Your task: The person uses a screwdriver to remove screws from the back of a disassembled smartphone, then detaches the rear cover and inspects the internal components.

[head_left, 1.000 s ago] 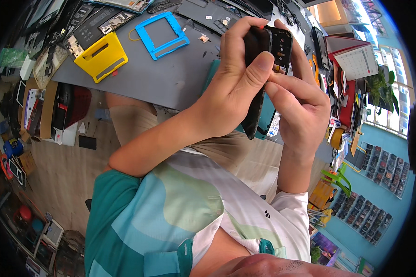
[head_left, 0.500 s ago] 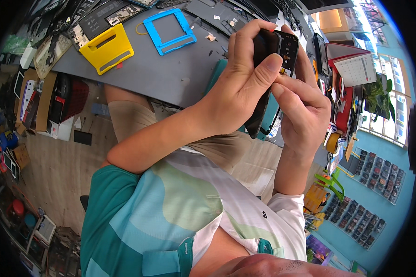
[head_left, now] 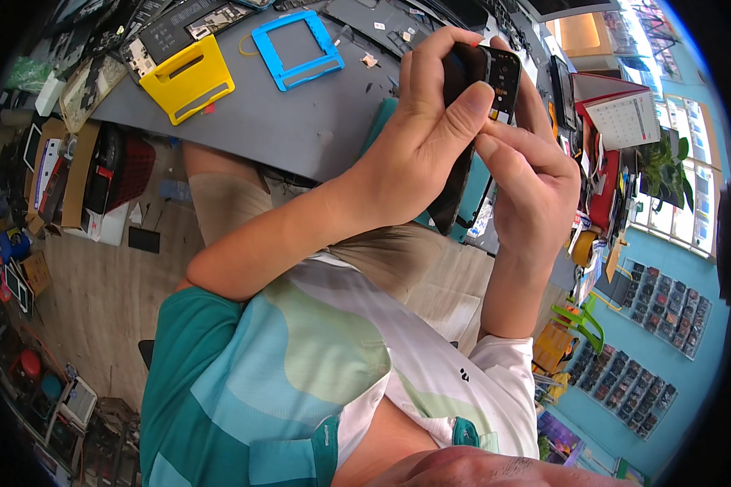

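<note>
A dark smartphone (head_left: 505, 77) is held tilted above the far right part of the desk. Its upper end looks uncovered, with small parts showing. My left hand (head_left: 418, 142) is wrapped round the phone, with the thumb pressed on its upper part and the fingers over the far edge. My right hand (head_left: 532, 183) is closed at the phone's near right edge, thumb and forefinger pinched together just below the left thumb. Whatever lies in that pinch is too small or too hidden to name. A teal mat (head_left: 384, 118) shows partly behind the left hand and phone.
A blue plastic frame (head_left: 284, 81) and a yellow stand-like holder (head_left: 188, 85) lie on the grey desk (head_left: 288, 134). Opened device parts (head_left: 170, 36) crowd the far left. A desk calendar (head_left: 623, 118) stands at right. A cardboard box (head_left: 77, 183) sits at left, beyond the desk edge.
Both hands and the phone have shifted slightly up and away from me. The grip looks the same, with the right fingertips still at the phone's edge.
</note>
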A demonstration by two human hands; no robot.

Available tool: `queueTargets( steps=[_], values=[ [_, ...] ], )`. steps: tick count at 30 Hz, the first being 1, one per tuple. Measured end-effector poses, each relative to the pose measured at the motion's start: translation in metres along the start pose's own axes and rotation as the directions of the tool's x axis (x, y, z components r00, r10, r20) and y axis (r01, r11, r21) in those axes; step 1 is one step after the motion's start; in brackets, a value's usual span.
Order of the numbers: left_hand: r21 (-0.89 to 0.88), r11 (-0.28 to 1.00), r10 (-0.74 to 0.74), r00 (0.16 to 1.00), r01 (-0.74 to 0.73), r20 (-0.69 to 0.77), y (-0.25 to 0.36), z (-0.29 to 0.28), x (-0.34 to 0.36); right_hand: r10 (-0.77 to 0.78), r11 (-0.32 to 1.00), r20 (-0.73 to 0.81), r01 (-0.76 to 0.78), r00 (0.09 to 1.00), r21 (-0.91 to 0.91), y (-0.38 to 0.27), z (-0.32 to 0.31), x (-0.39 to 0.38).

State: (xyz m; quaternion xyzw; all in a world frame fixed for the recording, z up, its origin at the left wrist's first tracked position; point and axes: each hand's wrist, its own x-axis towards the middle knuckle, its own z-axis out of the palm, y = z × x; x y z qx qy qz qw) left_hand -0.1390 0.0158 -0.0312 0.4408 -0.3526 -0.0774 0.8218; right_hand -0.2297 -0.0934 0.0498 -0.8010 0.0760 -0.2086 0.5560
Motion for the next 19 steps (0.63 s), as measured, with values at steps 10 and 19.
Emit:
queueTargets(
  steps=[10,19],
  values=[
    [-0.281,0.938,-0.183,0.979,0.202,0.092,0.006,-0.001,0.001,0.033,0.993,0.007,-0.033,0.999,0.112,0.010,-0.008,0.002],
    [-0.266,0.943,-0.190,0.979,0.201,0.068,0.002,0.001,0.004,0.154,0.945,-0.002,-0.146,0.988,0.293,-0.031,0.008,0.005]
  ],
)
